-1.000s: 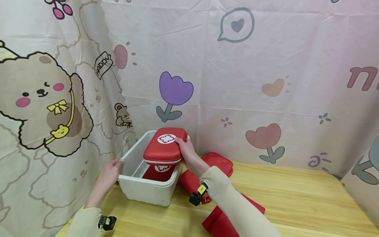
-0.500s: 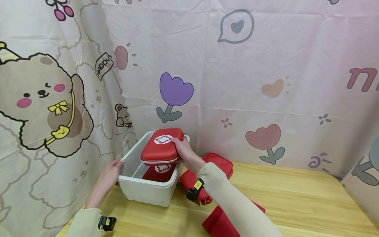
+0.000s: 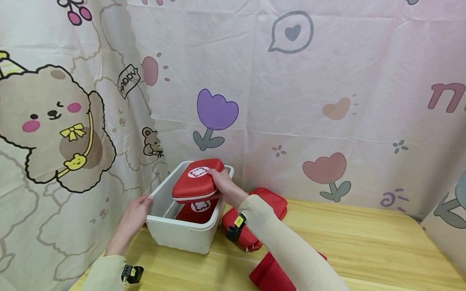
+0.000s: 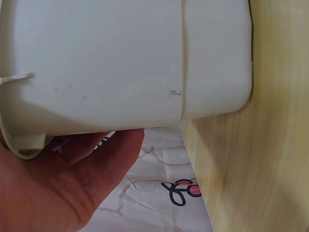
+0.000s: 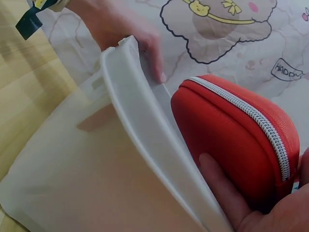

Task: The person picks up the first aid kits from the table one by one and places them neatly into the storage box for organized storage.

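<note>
A red zippered first-aid case [image 3: 194, 184] with a white emblem is held by my right hand [image 3: 226, 185], thumb on top and fingers beneath. It hangs tilted over the mouth of a white plastic bin [image 3: 182, 238]. In the right wrist view the silver zipper on the case [image 5: 231, 140] shows, with my fingers under it. My left hand [image 3: 136, 212] grips the bin's left rim; the left wrist view shows my left hand [image 4: 63, 188] against the outer wall. Inside the bin lies another red item [image 3: 193, 214] with the same emblem, partly hidden by the held case.
Right of the bin, a red zippered pouch [image 3: 271, 202] lies on the wooden table [image 3: 364, 234], partly behind my right forearm. A folded red item [image 3: 271, 273] lies nearer, also partly covered by the arm. A printed curtain [image 3: 276, 101] hangs behind and at the left.
My right hand has moved slightly left and down with the red first-aid case, which sits a little lower over the bin. My left hand stays on the rim.
</note>
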`<state>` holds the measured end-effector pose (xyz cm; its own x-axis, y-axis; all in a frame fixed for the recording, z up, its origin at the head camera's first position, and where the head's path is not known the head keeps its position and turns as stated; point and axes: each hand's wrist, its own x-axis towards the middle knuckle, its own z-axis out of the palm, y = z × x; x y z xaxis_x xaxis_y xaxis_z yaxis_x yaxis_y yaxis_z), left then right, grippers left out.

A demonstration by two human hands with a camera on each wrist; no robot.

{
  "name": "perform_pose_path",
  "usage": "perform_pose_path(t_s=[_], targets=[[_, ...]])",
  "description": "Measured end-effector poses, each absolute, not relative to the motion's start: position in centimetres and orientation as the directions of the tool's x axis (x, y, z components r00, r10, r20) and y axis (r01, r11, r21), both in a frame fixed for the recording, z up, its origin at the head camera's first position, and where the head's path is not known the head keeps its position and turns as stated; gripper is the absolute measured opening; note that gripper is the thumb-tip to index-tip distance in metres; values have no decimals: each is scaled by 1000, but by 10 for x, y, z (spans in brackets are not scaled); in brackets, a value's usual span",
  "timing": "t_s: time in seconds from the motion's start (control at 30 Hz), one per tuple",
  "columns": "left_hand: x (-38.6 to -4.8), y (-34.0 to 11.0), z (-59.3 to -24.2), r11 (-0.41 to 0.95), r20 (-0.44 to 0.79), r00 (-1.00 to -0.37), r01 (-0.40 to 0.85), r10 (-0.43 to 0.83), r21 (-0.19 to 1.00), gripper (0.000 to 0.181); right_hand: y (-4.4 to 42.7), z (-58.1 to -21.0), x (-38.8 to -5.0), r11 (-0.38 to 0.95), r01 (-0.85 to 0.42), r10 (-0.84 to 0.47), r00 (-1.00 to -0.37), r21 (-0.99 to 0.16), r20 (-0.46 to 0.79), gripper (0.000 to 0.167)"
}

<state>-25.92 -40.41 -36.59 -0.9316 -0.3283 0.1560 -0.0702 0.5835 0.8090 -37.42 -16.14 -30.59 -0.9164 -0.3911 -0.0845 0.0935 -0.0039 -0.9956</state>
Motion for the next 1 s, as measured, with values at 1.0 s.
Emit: perform_pose_path(t_s=[1.0], targets=[[-257,-402,-366,602,184,-921,-65,-343,796,45,-184,-308,-385,117,52,-432,-896,-992,-98,45]])
